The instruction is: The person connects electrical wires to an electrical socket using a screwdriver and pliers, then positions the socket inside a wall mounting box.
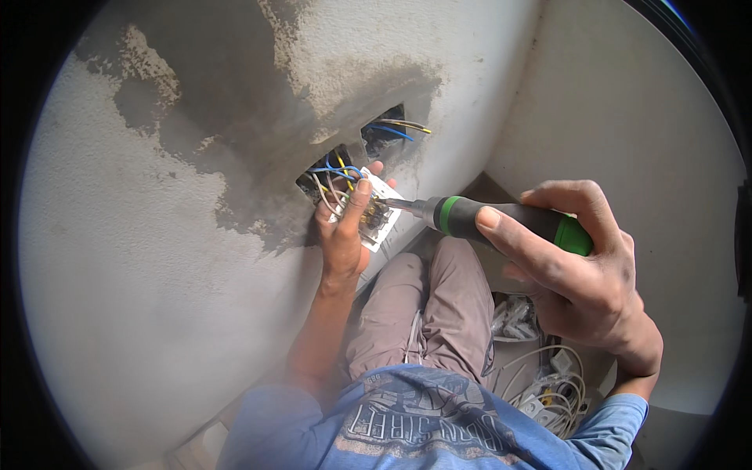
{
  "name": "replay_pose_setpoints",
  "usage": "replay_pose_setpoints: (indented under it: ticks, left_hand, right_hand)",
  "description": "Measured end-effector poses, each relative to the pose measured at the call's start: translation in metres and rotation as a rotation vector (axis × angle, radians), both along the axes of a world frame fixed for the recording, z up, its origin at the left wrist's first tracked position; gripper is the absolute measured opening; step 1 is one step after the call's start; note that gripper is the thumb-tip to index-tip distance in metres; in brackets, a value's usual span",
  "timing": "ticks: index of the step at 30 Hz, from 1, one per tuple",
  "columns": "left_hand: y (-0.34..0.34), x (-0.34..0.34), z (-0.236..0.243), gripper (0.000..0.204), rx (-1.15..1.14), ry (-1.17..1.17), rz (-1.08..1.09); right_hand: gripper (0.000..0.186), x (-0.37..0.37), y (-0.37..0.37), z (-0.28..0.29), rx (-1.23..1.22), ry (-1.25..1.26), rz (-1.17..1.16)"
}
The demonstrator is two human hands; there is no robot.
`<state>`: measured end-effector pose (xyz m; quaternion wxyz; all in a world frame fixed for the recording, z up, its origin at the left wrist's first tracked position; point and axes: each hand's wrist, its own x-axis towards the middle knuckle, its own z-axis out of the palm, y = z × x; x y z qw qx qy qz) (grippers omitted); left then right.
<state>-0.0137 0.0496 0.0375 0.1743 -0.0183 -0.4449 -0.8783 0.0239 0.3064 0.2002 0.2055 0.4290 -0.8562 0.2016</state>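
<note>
My left hand (346, 227) grips a white electrical socket (384, 229) by its edge, with its wired back turned up toward me. Blue, yellow-green and pale wires (335, 174) run from the nearer wall box (307, 182) to the socket's terminals. In my right hand (583, 262) is a screwdriver (501, 219) with a thick black and green handle, fingers wrapped round it. Its shaft points left, and the tip meets the terminal area on the socket's back. The tip's exact seat is too small to make out.
A second wall box (381, 141) with loose blue, yellow-green and brown wire ends sits just beyond. Dark fresh plaster (211, 102) surrounds both boxes on the white wall. Coiled white cable (576, 392) and a plastic bag of small parts (515, 317) lie beside my right leg.
</note>
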Motion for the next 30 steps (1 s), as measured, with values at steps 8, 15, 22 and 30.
replay_pose_setpoints:
  ticks: [8, 15, 22, 30]
  left_hand:
    - [-0.004, -0.003, -0.009, 0.029, -0.081, 0.039, 0.045]
    - [-0.003, 0.001, -0.002, 0.018, -0.033, 0.009, 0.032]
    - [-0.002, -0.001, -0.005, 0.017, -0.009, 0.024, 0.021]
    - [-0.006, 0.000, -0.005, 0.017, -0.062, 0.036, 0.061]
  right_hand:
    - [0.055, 0.000, -0.003, 0.002, -0.035, -0.045, -0.009]
    - [0.063, 0.003, -0.006, 0.001, -0.064, -0.138, -0.076]
    - [0.059, -0.015, 0.007, 0.013, 0.123, -0.100, 0.038]
    - [0.056, -0.025, 0.001, 0.034, 0.468, 0.266, 0.088]
